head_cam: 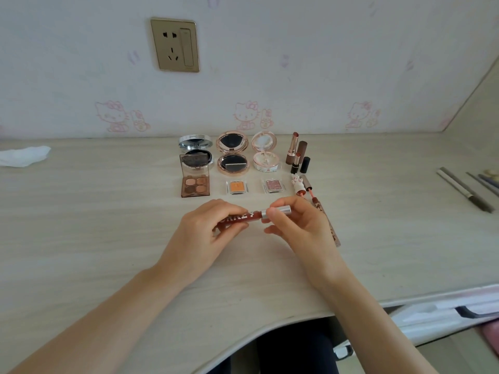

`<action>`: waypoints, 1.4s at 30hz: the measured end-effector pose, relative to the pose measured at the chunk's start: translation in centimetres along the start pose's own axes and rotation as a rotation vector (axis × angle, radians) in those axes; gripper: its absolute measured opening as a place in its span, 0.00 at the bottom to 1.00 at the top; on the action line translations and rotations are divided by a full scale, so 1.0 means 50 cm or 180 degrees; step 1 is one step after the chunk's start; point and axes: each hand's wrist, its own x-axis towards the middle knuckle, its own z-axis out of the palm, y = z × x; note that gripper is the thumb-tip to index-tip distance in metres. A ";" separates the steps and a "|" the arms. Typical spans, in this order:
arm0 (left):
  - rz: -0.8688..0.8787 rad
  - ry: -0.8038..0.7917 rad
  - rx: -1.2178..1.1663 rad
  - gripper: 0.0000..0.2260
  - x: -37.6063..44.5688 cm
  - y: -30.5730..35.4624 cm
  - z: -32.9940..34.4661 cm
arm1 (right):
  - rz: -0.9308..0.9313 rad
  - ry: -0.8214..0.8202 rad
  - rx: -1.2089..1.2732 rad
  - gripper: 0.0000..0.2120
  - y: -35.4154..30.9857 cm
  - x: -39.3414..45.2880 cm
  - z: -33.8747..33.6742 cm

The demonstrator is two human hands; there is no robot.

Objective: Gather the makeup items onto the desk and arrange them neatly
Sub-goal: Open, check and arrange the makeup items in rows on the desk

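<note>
We sit at a pale wood-grain worktop (108, 238) set against a wall papered with pink cartoon cats. Nearest us, both hands meet over the worktop on a dark red lip gloss (244, 215). Our left hand (205, 233) has its grip curled round the tube body, and our right hand (299, 228) pinches the silver cap (279, 211) between thumb and fingers. The tube is held level, just above the surface and in front of the laid-out rows.

White block letters run along the tube; we can read something like "ORKEY", with the start hidden under our fingers, so we cannot give the whole name.

Just beyond our right hand lies a second gloss (324, 222), patterned, partly hidden by the hand. Then comes a row of an eyeshadow quad (195, 186), an orange pan (237, 187) and a pink pan (273, 186), with a small white bear-shaped item (297, 184) at the end. Behind these stand three open compacts (232, 152) and some lipsticks (295, 152). No other label is clear enough to read.

We judge that the step in hand is uncapping this gloss, as the lipsticks behind stand uncapped, or seating its cap, before placing it. The next move calls for a gentle twist with the tube held steady, then laying it down square beside the second gloss without knocking it.

Off to the right lie several pencils (464, 188), not yet brought into the arrangement; a tissue (24, 155) lies far left, and a socket (175, 45) is on the wall.
</note>
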 end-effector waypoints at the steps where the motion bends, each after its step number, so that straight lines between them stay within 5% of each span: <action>1: 0.0000 -0.0006 0.0009 0.08 0.000 0.000 0.000 | -0.0019 0.0018 0.0021 0.04 0.000 0.000 -0.002; 10: -0.0015 0.0012 -0.0041 0.09 0.000 0.000 -0.002 | -0.0206 0.0056 0.0331 0.13 0.000 -0.001 -0.012; 16: 0.0021 0.0060 -0.0242 0.08 0.002 0.013 -0.002 | -0.0130 0.0198 0.0702 0.09 -0.014 -0.001 -0.023; 26: 0.0077 -0.0228 -0.0450 0.20 0.021 0.068 0.034 | -0.0121 0.0336 0.0741 0.11 -0.096 0.033 -0.090; 33: 0.0706 -0.0450 0.0085 0.08 0.063 0.113 0.093 | 0.0067 0.0285 0.0470 0.12 -0.121 0.074 -0.162; 42: 0.0695 -0.0689 0.0719 0.15 0.103 0.158 0.201 | 0.0460 0.0328 -0.0206 0.16 -0.131 0.124 -0.261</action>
